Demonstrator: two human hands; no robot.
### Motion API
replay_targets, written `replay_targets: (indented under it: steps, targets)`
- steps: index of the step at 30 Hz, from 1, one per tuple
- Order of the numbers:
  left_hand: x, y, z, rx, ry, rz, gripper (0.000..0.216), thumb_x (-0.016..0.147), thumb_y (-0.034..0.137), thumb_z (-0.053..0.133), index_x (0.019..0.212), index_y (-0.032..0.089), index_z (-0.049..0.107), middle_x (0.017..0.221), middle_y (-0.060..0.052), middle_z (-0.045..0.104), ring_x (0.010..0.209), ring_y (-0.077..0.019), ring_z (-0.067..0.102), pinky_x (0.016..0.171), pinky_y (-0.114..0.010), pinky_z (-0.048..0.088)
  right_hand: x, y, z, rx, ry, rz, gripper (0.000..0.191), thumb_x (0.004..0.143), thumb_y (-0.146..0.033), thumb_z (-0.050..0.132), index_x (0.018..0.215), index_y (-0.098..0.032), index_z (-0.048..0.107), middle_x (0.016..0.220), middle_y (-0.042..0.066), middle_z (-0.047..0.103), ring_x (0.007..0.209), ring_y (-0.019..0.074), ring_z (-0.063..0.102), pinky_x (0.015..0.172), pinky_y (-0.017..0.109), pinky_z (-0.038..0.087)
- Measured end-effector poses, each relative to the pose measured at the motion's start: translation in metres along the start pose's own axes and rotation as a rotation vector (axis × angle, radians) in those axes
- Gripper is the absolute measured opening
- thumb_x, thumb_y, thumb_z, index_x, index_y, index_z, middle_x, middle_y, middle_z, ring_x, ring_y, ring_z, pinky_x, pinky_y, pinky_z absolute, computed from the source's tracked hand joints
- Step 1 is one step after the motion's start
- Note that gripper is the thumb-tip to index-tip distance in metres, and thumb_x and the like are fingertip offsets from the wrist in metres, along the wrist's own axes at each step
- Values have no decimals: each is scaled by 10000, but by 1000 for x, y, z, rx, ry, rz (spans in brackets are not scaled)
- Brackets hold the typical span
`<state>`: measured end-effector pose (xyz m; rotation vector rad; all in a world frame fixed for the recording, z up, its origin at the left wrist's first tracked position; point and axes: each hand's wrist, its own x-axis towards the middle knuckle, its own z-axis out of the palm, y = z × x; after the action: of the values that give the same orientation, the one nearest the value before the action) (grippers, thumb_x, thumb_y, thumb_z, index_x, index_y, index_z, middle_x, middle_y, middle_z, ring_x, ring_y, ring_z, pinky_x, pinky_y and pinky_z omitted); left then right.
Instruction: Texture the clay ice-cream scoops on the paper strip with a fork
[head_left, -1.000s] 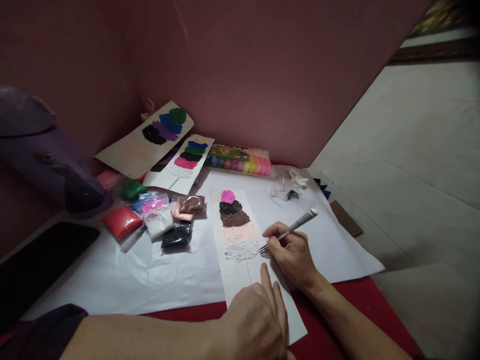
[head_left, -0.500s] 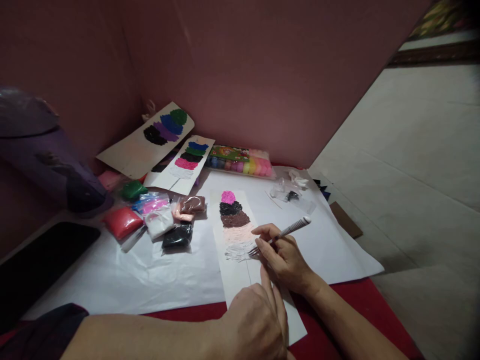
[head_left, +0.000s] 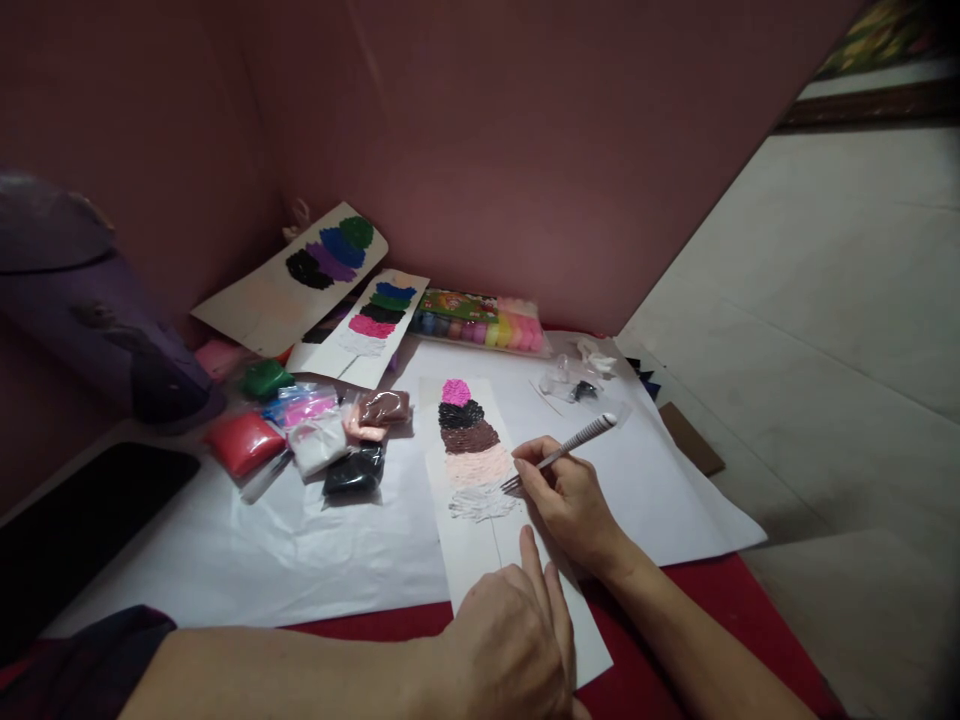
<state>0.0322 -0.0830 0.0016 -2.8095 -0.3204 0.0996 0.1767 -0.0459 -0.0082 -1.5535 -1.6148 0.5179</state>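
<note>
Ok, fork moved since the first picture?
Yes: the fork has shifted left and slightly up in view, judged against the white band.

1. Two hands, the left hand (head_left: 514, 630) and the right hand (head_left: 568, 500), are seen at the near card (head_left: 466, 550).
2. One fork (head_left: 574, 442) is held at that card.
3. Five color patches (head_left: 471, 438) are shown on that card.
4. Two more cards (head_left: 379, 325) are seen behind it, to the left.
5. At least six small bags (head_left: 244, 443) are piled left of it.
6. One long pack (head_left: 480, 323) is seen behind it.
7. One flat black thing (head_left: 97, 530) and one purple tub (head_left: 97, 320) are found left of it.
</note>
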Motion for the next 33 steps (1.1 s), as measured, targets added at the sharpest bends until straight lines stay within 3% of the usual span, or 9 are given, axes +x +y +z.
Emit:
replay_targets:
  steps: [9, 13, 18, 21, 25, 30, 33]
  targets:
    - [-2, -4, -2, 11, 0, 14, 512, 972, 289, 240, 1309, -3, 491, 1248, -331, 511, 490, -172, 561, 341, -279, 252, 1, 7, -2, -46, 104, -6, 129, 902, -237, 484, 869, -169, 588, 729, 10, 615, 624, 135, 589, 607, 242, 476]
    - [-1, 3, 8, -14, 48, -18, 599, 974, 406, 209, 1309, -7, 485, 1255, -354, 495, 500, -178, 557, 353, -290, 272, -1, 8, -2, 21, 170, -11, 111, 886, -242, 497, 857, -175, 581, 641, -24, 545, 518, 108, 500, 493, 219, 417]
    - [2, 7, 9, -37, -26, -52, 724, 937, 542, 234, 1341, -20, 447, 1237, -388, 486, 514, -196, 572, 364, -300, 286, -4, 5, 0, 112, 34, 9, 101, 865, -210, 482, 845, -172, 574, 553, -58, 455, 447, 88, 397, 432, 209, 343]
    - [1, 2, 3, -32, -26, -4, 665, 966, 464, 183, 1330, -13, 469, 1240, -368, 500, 487, -179, 553, 345, -289, 246, -4, 5, 1, 97, -44, 11, 107, 851, -192, 479, 833, -165, 581, 541, -59, 450, 445, 86, 389, 437, 208, 341]
    - [0, 2, 5, -5, 2, -8, 538, 975, 335, 242, 1345, 7, 456, 1261, -349, 496, 489, -173, 545, 347, -282, 257, -3, 7, 1, 72, -11, 28, 110, 848, -186, 464, 836, -164, 572, 511, -73, 416, 421, 85, 364, 427, 209, 329]
    - [4, 16, 21, -9, -28, -79, 759, 919, 578, 228, 1375, -2, 407, 1290, -382, 445, 528, -202, 557, 369, -305, 329, -2, 8, -1, 11, 44, 11, 118, 848, -191, 459, 833, -162, 572, 531, -62, 445, 432, 92, 394, 458, 218, 366]
    - [3, 18, 24, -8, -7, -95, 757, 915, 583, 237, 1368, 4, 417, 1288, -379, 451, 540, -203, 560, 379, -305, 338, -1, 7, -1, -34, 69, -2, 118, 844, -185, 459, 829, -160, 573, 541, -50, 477, 442, 98, 428, 467, 220, 374]
